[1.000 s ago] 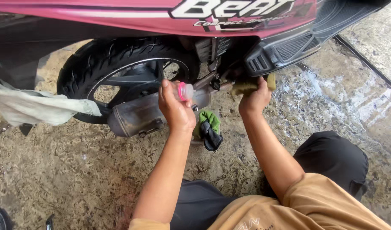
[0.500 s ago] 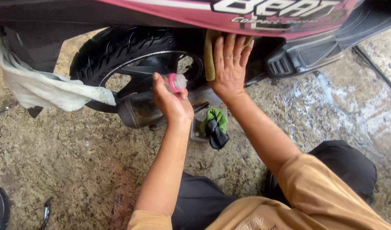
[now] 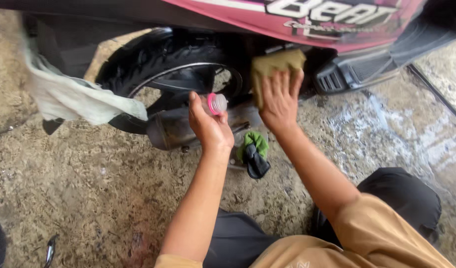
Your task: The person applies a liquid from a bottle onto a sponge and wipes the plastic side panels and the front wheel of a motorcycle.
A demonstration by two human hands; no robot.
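Note:
My left hand (image 3: 208, 126) grips a small clear bottle with a pink collar (image 3: 216, 103), held in front of the scooter's grey exhaust muffler (image 3: 174, 128). My right hand (image 3: 279, 101) presses an olive-green cloth (image 3: 276, 66) against the dark underside of the scooter, just below its pink side panel (image 3: 307, 20). The black rear tyre (image 3: 153, 64) sits behind both hands. Part of the cloth is hidden under my fingers.
A pale rag (image 3: 74, 97) hangs from the scooter's rear at the left. A green and black cloth (image 3: 254, 151) lies on the ground below the muffler. The black footboard edge (image 3: 367, 67) juts out at the right. Wet concrete (image 3: 406, 129) spreads to the right; my knee (image 3: 401, 193) is bent there.
My right hand has slid down from the pink panel with the cloth, now bunched under the body. The left hand with the bottle has barely moved.

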